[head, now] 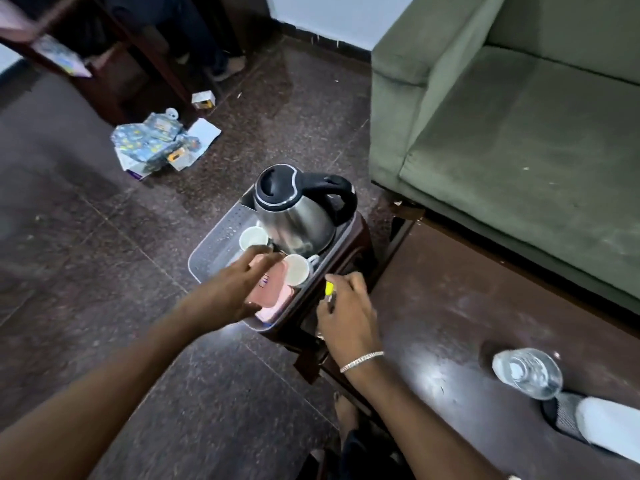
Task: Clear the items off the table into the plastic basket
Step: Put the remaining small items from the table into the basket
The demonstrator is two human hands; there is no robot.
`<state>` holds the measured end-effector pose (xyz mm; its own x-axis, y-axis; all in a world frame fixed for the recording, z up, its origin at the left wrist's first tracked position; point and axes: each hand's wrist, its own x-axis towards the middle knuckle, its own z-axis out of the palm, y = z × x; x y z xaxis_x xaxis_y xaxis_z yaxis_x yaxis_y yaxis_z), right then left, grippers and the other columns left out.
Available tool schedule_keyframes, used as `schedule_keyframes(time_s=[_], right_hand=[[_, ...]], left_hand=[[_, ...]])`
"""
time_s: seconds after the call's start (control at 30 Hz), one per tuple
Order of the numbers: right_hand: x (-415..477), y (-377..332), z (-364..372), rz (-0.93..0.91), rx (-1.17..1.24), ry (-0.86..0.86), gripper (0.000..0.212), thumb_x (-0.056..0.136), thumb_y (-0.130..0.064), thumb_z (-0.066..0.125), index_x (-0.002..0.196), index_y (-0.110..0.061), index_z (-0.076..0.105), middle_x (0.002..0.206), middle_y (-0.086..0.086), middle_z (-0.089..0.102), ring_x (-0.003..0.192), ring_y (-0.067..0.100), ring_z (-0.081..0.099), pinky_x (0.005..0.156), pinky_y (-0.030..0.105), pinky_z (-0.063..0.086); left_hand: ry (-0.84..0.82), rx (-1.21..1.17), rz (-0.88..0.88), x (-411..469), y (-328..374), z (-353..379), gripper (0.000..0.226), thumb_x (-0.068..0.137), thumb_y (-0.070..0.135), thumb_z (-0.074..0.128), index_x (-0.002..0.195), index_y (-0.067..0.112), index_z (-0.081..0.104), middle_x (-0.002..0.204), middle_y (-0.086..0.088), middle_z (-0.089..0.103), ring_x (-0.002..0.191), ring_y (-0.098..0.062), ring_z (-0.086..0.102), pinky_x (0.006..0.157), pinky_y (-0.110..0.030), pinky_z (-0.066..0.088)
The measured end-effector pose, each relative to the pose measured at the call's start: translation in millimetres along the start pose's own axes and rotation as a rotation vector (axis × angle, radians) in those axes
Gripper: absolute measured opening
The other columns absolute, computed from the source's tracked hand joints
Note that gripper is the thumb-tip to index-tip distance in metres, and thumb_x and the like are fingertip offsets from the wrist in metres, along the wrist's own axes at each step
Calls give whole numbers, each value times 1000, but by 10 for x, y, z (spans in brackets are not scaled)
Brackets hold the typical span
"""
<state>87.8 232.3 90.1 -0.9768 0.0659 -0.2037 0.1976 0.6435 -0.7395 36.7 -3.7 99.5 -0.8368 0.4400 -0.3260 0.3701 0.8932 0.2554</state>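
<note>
A grey plastic basket (216,237) rests on a dark stool (360,244) left of the dark wooden table (450,306). Inside it stand a steel kettle (298,216) with a black lid and handle, two white cups (252,237) (297,269), and a pink box (272,289). My left hand (239,285) reaches into the basket and grips the pink box at its near end. My right hand (346,310) hovers at the basket's right rim, shut on a yellow-tipped pen (329,291). On the table lie a clear plastic bottle (528,372) and a grey-white cloth (588,424).
A green sofa (519,116) stands behind the table on the right. Patterned packets and papers (156,147) lie on the floor at the left by a dark wooden shelf (114,64). A person's foot (225,69) shows at the far back.
</note>
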Motion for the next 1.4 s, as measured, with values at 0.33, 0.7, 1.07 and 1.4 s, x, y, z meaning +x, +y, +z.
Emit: schedule_keyframes(time_s=[0.33,0.7,1.07,1.4], right_hand=[[380,-592,970,-47,-16,-149,45,85,-10,61,128,-19,62,118,11,54,99,38,61,85,45,48],[468,-619,1343,-23,-256,-246,26,93,-14,62,118,-9,61,130,9,45,95,31,63,89,40,51],[446,-583,1428,-82,-342,-288,24,98,-4,51,120,-7,59,132,10,40,94,32,62,87,43,52],[402,-508,1320,-143,-321,-289,32,99,-8,49,131,-10,56,143,9,35,100,33,63,90,42,54]], left_hand=[[-66,32,-173,159,-1298,-192,99,73,12,91,156,19,37,153,-14,27,110,-39,66,95,-44,57],[-220,147,-75,396,-1493,-37,113,69,13,94,157,38,29,150,-4,29,117,-28,63,84,-33,57],[-281,152,-69,477,-1595,100,109,75,15,91,162,30,28,157,-6,33,127,-31,61,96,-42,56],[-150,168,-23,316,-1520,73,107,70,14,94,160,9,36,163,-16,38,127,-39,62,100,-43,55]])
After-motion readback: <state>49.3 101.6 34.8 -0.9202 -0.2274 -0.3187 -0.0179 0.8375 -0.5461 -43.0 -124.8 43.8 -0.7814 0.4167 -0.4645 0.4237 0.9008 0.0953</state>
